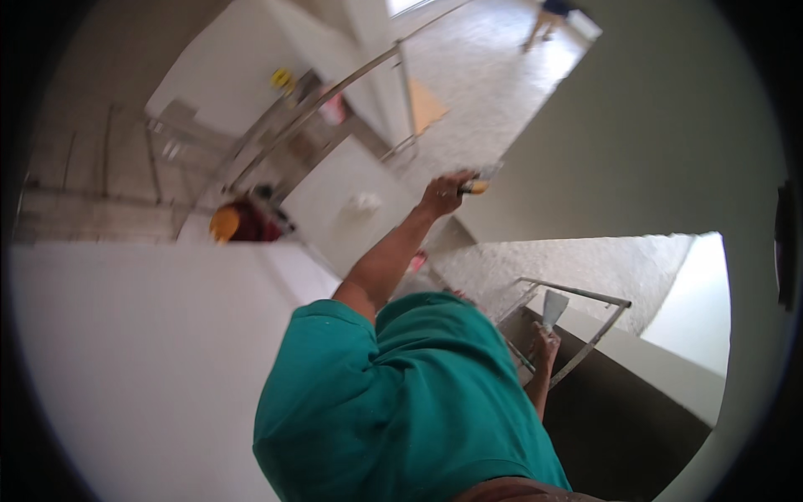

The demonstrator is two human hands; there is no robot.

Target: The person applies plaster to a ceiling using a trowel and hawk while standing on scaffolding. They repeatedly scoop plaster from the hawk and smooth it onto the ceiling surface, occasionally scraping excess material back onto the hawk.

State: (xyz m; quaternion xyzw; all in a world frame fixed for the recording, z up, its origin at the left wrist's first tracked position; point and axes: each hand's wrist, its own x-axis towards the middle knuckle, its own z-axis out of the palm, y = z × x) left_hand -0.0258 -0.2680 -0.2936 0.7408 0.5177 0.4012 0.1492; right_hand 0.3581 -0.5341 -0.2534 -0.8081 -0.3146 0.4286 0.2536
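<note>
My left arm reaches out past the middle of the view, and my left hand (443, 194) is closed around a putty knife with a yellow and black handle (475, 188). Its greyish blade looks blurred against the edge of the grey-green wall (627, 159). Lower and to the right, my right hand (545, 343) grips a wide-bladed scraper (554, 309), its flat blade pointing up and smeared pale. That hand is close to a metal frame rail (585, 294).
A metal railing (314, 105) crosses the upper left. Below, a person in a yellow helmet (224, 224) is beside a pale board (339, 192). Another person (548, 21) is on the far floor. A white surface (142, 360) fills the lower left.
</note>
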